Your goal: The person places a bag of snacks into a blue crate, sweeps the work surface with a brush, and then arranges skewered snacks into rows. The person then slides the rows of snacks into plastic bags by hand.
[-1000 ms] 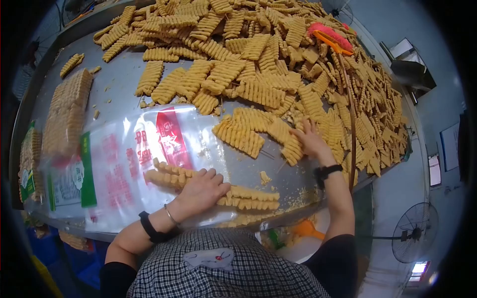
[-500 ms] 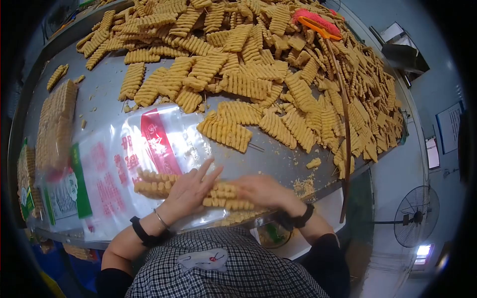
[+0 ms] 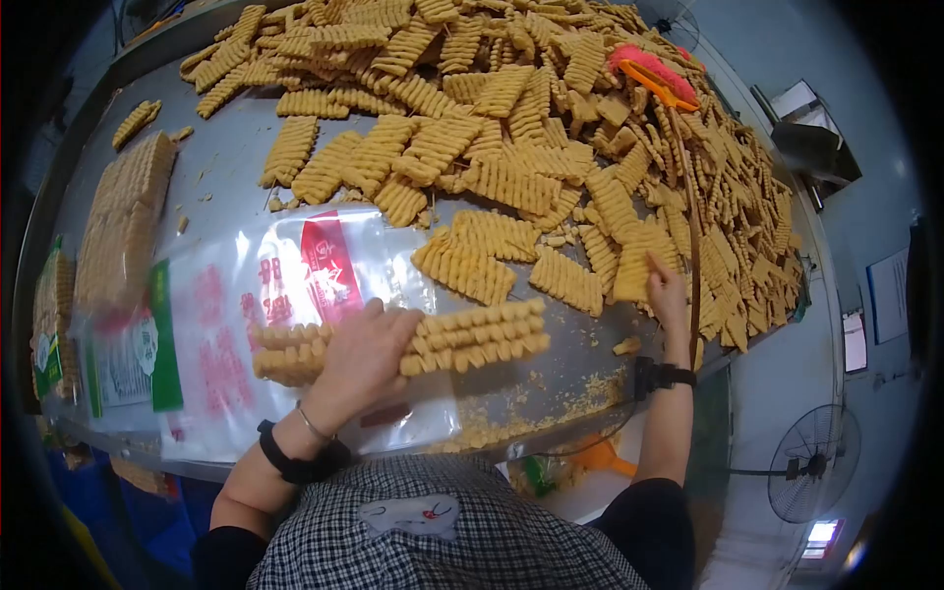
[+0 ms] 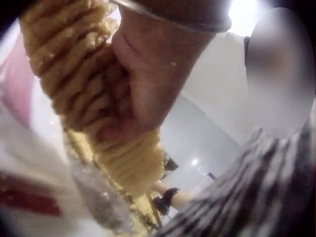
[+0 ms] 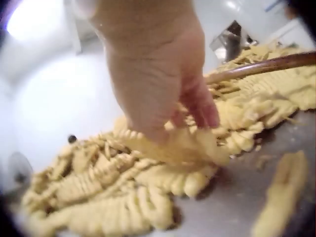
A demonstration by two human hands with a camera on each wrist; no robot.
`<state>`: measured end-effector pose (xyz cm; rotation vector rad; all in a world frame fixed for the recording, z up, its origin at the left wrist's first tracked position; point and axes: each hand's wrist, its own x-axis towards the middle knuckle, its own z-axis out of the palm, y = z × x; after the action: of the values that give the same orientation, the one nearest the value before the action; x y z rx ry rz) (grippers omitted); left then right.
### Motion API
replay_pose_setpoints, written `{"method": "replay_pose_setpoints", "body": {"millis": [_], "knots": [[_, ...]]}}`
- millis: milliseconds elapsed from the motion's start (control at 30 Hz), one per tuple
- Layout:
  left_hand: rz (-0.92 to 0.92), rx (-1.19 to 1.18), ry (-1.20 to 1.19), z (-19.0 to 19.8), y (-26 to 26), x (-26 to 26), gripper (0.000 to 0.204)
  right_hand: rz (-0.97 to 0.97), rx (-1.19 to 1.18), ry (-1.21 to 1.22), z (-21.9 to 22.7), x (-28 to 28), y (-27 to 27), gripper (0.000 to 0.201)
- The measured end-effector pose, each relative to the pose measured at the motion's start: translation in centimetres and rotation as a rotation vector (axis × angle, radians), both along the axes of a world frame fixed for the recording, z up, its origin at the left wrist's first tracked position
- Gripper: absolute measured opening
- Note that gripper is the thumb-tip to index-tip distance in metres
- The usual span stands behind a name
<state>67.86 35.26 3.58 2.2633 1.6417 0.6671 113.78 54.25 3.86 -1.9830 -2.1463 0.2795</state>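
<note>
My left hand [image 3: 366,356] grips a stack of ridged, golden-brown snack slabs [image 3: 477,337] above a flat clear plastic bag [image 3: 221,364] with red and green print. In the left wrist view, the thumb presses along the ridged face of the stack [image 4: 69,59]. Over at the near right edge of the loose heap, my right hand [image 3: 669,292] pinches a ridged snack slab [image 3: 641,264]. The right wrist view has its thumb and fingers on either side of that slab [image 5: 173,148], which is blurred.
A big heap of snack slabs [image 3: 531,108] covers the back and right of the metal table [image 3: 231,147]. A pink-headed brush [image 3: 654,74] with a long handle lies on it. Packed slabs [image 3: 123,221] stand at the left. Crumbs [image 3: 551,408] lie near the front edge.
My right hand went from the heap to the stack, then back to the heap. The left hand's stack has been raised and turned, its right end now higher.
</note>
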Motion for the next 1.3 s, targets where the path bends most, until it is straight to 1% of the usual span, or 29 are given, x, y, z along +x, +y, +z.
{"method": "replay_pose_setpoints", "body": {"millis": [33, 67, 133, 167, 200, 233, 267, 300, 333, 367, 433, 500, 533, 567, 600, 633, 667, 700, 733, 767, 833, 900, 967, 1033, 1100, 1167, 1233, 1267, 1300], "knots": [[0.005, -0.006, 0.0, -1.0, 0.1, -0.4, 0.047, -0.131, -0.024, 0.281, 1.7, -1.1, -0.2, 0.058], [-0.001, -0.028, 0.041, -3.0, 0.3, -0.7, 0.046, -0.126, -0.029, 0.281, 3.8, -3.3, -1.1, 0.058], [-0.006, -0.042, 0.122, -5.0, 0.5, -0.9, 0.046, -0.187, -0.111, 1.01, 7.7, -10.2, -3.5, 0.041], [-0.004, -0.042, 0.128, -4.9, 0.1, -0.7, 0.046, 0.005, -0.095, 0.901, 9.1, -12.8, -4.0, 0.035], [-0.106, -0.077, 0.119, -4.5, -0.4, 0.0, 0.049, 0.192, -0.085, 0.786, 9.5, -15.3, -4.2, 0.029], [-0.211, -0.106, 0.119, -3.9, -0.7, 0.5, 0.052, 0.309, -0.008, 0.55, 8.6, -18.8, -4.0, 0.026], [-0.279, -0.294, 0.181, -3.0, -0.9, 1.2, 0.053, 0.418, 0.069, 0.302, 7.7, -22.5, -3.8, 0.023], [-0.283, -0.288, 0.187, -3.2, -1.2, 1.7, 0.053, 0.552, 0.248, 0.258, 5.6, -25.2, -3.5, 0.022], [-0.341, -0.105, 0.162, -3.7, -1.7, 2.2, 0.051, 0.634, 0.358, 0.105, 4.3, -27.8, -3.7, 0.022], [-0.396, 0.078, 0.134, -3.8, -1.8, 2.6, 0.05, 0.689, 0.419, 0.126, 2.4, -30.1, -4.0, 0.027], [-0.436, 0.145, 0.2, -3.2, -1.4, 2.5, 0.048, 0.665, -0.204, -0.029, 1.5, -34.7, -5.5, 0.03], [-0.434, -0.057, 0.14, -4.1, -1.2, 2.2, 0.05, 1.104, -0.688, 0.006, -1.1, -36.4, -6.2, 0.036], [-0.467, -0.257, 0.017, -3.7, -1.2, 2.0, 0.053, 1.122, -0.685, 0.003, -1.3, -36.9, -5.6, 0.036], [-0.45, -0.258, 0.017, -3.7, -1.2, 1.9, 0.053, 1.079, -0.528, 0.06, -1.5, -37.2, -4.8, 0.035], [-0.444, -0.114, 0.093, -3.8, -1.4, 1.9, 0.053, 1.029, -0.377, 0.119, -1.7, -37.2, -3.8, 0.034], [-0.443, 0.031, 0.17, -3.8, -1.5, 2.0, 0.052, 0.813, -0.339, 0.229, -1.1, -37.0, -1.3, 0.029], [-0.45, -0.033, 0.192, -2.8, -1.3, 2.0, 0.051, 0.677, -0.114, 0.165, 0.8, -36.2, 0.7, 0.027], [-0.444, -0.029, 0.191, -2.6, -1.4, 2.0, 0.051, 0.512, 0.073, 0.106, -0.1, -35.1, 4.4, 0.029], [-0.417, -0.007, 0.19, -2.5, -1.5, 2.0, 0.051, 0.475, 0.325, 0.197, -1.1, -32.8, 6.9, 0.034], [-0.389, 0.015, 0.19, -2.3, -1.4, 1.9, 0.051, 0.487, 0.487, -0.053, -3.8, -29.7, 10.8, 0.048], [-0.348, 0.009, 0.216, -1.1, -1.3, 1.3, 0.051, 0.214, 0.362, -0.459, -6.5, -25.5, 11.9, 0.058], [-0.307, -0.003, 0.238, -1.0, -1.1, 0.5, 0.052, 0.285, 0.221, -0.341, -5.3, -22.4, 11.4, 0.054], [-0.211, -0.148, 0.16, -1.9, -1.1, -0.4, 0.054, 0.368, 0.241, -0.156, -4.2, -20.4, 9.3, 0.051], [-0.215, -0.242, 0.168, -1.8, -1.0, -1.0, 0.056, 0.342, 0.289, -0.059, -2.8, -20.7, 4.6, 0.048], [-0.304, -0.11, 0.157, -2.3, -1.1, -1.2, 0.072, 0.403, 0.316, 0.091, -3.6, -21.1, -0.6, 0.047], [-0.229, -0.182, 0.087, -1.5, -0.7, -1.0, 0.081, 0.493, 0.185, 0.228, -4.1, -21.3, -5.4, 0.039], [-0.155, -0.261, 0.021, -1.5, -0.5, -0.9, 0.09, 0.54, 0.057, 0.203, -2.8, -22.1, -8.5, 0.035], [-0.133, -0.202, 0.021, -2.0, -0.4, -0.8, 0.094, 0.586, -0.064, 0.173, -2.2, -22.3, -9.5, 0.032], [-0.111, -0.141, 0.021, -2.3, -0.3, -0.7, 0.099, 0.585, -0.072, 0.176, -1.7, -22.3, -9.4, 0.032]]}}
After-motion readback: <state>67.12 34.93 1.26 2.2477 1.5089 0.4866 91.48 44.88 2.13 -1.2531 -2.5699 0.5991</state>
